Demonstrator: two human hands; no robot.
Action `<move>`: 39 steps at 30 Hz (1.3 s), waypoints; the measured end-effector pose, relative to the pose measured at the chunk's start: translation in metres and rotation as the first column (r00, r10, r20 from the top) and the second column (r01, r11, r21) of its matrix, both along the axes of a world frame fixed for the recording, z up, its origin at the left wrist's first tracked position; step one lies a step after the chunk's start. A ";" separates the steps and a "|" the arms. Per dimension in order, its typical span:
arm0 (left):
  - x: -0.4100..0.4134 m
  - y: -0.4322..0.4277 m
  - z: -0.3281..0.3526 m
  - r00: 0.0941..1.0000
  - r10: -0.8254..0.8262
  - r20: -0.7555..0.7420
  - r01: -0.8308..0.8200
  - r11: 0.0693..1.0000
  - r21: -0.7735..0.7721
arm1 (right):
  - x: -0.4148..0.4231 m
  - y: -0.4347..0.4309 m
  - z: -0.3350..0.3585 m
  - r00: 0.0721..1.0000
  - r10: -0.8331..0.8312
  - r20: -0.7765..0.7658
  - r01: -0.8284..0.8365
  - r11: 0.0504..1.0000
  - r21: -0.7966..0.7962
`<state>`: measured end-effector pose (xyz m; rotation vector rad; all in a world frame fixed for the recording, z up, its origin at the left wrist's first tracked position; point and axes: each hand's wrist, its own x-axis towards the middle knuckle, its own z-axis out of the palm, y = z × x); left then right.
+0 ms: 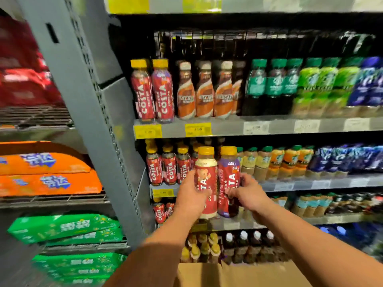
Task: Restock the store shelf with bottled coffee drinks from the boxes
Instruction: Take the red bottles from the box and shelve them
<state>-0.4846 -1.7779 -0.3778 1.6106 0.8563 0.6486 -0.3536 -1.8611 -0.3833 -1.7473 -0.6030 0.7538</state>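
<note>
Head view: orange cartons [47, 175] and green cartons [66, 226] are seen stacked at far left, beside a grey upright [99, 112]. A row of red Costa bottles [167, 168] is shelved next. In front of it, a red-and-cream Costa bottle [206, 179] is held upright, gripped by the left hand [191, 195]. A purple-labelled Costa bottle [229, 181], touching it, is gripped by the right hand [246, 193]. A cardboard box [238, 274] is seen below.
</note>
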 end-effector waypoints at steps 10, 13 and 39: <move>-0.010 0.016 0.138 0.987 0.019 0.159 -0.041 0.990 0.133 | -0.007 0.014 0.146 0.988 -0.025 0.150 -0.004 0.981 0.192; -0.016 0.028 0.172 0.977 -0.012 0.212 -0.023 0.986 0.164 | -0.015 0.020 0.186 0.981 -0.040 0.192 -0.007 0.971 0.238; -0.019 0.120 0.361 0.915 0.010 0.404 -0.180 0.906 0.383 | -0.032 0.093 0.389 0.921 -0.051 0.386 -0.119 0.908 0.402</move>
